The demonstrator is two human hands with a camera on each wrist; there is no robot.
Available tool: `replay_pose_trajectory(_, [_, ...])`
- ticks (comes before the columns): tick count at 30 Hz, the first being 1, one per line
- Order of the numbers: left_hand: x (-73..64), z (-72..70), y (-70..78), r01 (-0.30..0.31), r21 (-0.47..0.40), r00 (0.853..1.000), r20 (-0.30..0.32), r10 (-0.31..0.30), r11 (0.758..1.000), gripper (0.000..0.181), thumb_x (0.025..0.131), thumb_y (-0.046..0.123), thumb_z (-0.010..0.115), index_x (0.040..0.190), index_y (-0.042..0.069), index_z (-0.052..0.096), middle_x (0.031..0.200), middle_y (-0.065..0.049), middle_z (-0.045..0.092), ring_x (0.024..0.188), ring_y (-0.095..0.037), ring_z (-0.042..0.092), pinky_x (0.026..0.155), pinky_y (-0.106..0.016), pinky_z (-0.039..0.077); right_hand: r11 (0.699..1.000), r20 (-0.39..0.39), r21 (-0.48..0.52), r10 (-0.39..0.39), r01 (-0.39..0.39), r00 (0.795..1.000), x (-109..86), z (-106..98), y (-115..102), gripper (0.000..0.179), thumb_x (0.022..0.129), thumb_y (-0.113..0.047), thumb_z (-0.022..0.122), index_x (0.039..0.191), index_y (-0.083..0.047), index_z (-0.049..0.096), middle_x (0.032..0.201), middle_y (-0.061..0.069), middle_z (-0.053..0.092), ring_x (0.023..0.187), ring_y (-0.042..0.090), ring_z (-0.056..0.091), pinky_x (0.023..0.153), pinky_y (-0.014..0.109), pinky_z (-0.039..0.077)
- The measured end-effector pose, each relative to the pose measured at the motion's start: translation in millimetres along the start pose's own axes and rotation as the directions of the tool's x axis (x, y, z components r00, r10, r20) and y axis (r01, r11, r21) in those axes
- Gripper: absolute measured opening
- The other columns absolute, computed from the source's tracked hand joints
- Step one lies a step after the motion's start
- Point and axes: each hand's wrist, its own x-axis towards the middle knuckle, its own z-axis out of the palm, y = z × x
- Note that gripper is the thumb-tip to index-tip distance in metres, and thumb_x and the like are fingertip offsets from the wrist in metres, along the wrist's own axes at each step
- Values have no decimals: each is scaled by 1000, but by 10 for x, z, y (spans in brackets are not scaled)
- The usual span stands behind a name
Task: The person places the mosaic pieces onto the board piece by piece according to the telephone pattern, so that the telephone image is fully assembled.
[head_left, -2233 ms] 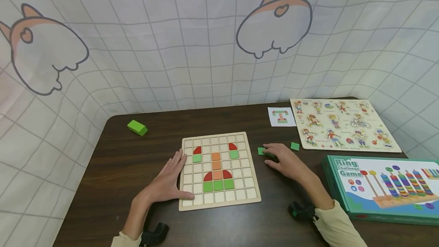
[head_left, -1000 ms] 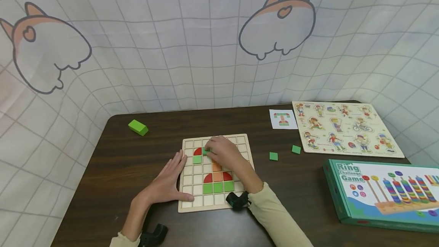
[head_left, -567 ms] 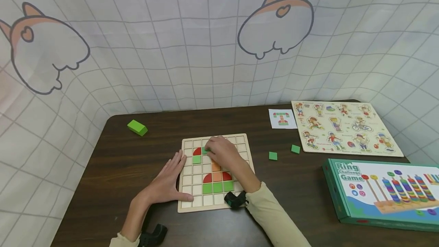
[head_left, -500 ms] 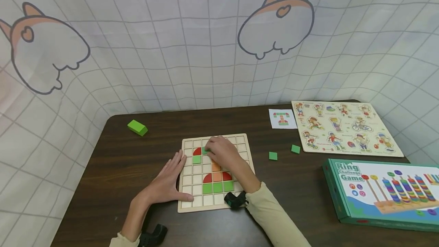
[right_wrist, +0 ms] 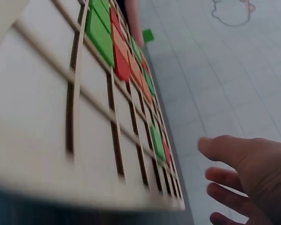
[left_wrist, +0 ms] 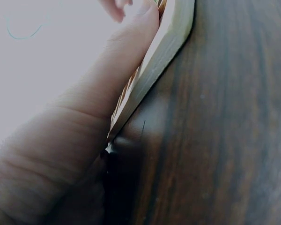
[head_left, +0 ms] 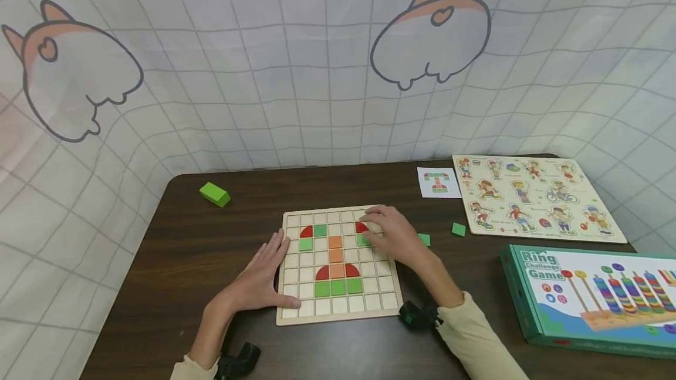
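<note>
My left hand (head_left: pixel 253 279) rests spread against the left side of a wooden grid board (head_left: pixel 338 316), thumb over its near left corner. The left wrist view shows the thumb (left_wrist: pixel 126 56) along the board's edge. My right hand (head_left: pixel 397 240) is over the board's upper right, fingers loosely bent and holding nothing in the right wrist view. Its fingers partly cover a red quarter-round tile (head_left: pixel 361 227) and a green tile (head_left: pixel 362 240). A green square tile (head_left: pixel 320 230) lies beside the left red quarter-round tile (head_left: pixel 306 231). Orange squares (head_left: pixel 335 256) run down the middle above a green row (head_left: pixel 338 288).
Two loose green tiles lie right of the board, a near one (head_left: pixel 425 239) and a farther one (head_left: pixel 458 229). Behind them are a pattern card (head_left: pixel 439 182) and a picture puzzle board (head_left: pixel 502 216). A game box (head_left: pixel 581 333) sits at right, a green block (head_left: pixel 215 194) at far left.
My right hand took a green tile from the table, set it beside the left red quarter-round tile, let go and moved right. My left hand stays in place.
</note>
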Motion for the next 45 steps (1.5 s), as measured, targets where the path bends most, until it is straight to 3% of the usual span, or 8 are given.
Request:
replay_pose_trajectory(3, [-1,-7,-1,1,-3,1000,3,-1,1000,127,68,60,79,157,7,6,165,-13,-4,153,-35,-1,119,-60,9,998,-119,30,58,-55,991,-166,-156,207,33,90,-16,70,120,-4,66,127,18,60,118,37,53,98,54,45])
replay_pose_trajectory(7, [-3,-14,-5,5,1,1000,-6,-5,1000,128,67,60,79,157,7,6,165,-12,-4,153,-34,-1,119,-59,9,984,-251,73,176,-162,952,-336,-316,447,36,89,-14,69,122,0,64,128,23,58,120,42,51,99,58,42])
replay_pose_trajectory(10, [-2,-16,-5,-1,3,1000,-8,1,1000,128,67,60,79,157,7,6,165,-12,-5,153,-34,-1,119,-59,9,968,-298,84,251,-236,921,-435,-400,571,36,90,-13,68,122,2,63,127,26,57,120,44,49,99,60,40])
replay_pose_trajectory(13, [1,-12,0,-8,6,1000,-5,8,1000,128,68,61,79,157,7,5,165,-13,-5,153,-34,-2,119,-60,9,957,-301,83,288,-276,909,-521,-446,636,36,90,-12,67,123,3,61,127,27,56,120,45,49,100,61,39])
replay_pose_trajectory(22, [3,-10,10,-12,-2,1000,-9,11,1000,128,67,60,80,157,6,6,165,-13,-4,153,-35,-1,119,-60,9,978,-242,32,207,-205,948,-692,-412,674,36,89,-10,69,122,3,62,123,24,59,115,42,56,94,58,46])
replay_pose_trajectory(34, [8,-6,0,-5,-4,1000,1,5,1000,128,67,59,80,157,7,5,165,-13,-5,153,-35,-2,119,-60,8,974,-197,32,228,-226,953,-722,-385,707,39,86,-12,73,121,1,63,113,21,62,90,30,64,68,34,53])
replay_pose_trajectory(42, [3,-8,-7,-6,-8,1000,4,6,1000,127,68,59,79,157,7,5,165,-13,-5,153,-35,-2,119,-60,8,973,-33,40,227,-226,973,-727,-407,735,48,85,-19,75,126,1,61,113,19,58,96,29,60,69,31,48])
replay_pose_trajectory(45, [-1,-8,-3,-5,-15,1000,4,5,1000,127,68,58,80,157,6,6,165,-13,-4,153,-35,-2,119,-59,8,977,-9,37,208,-208,978,-732,-415,743,46,84,-18,75,123,2,62,115,19,56,97,29,58,70,31,47])
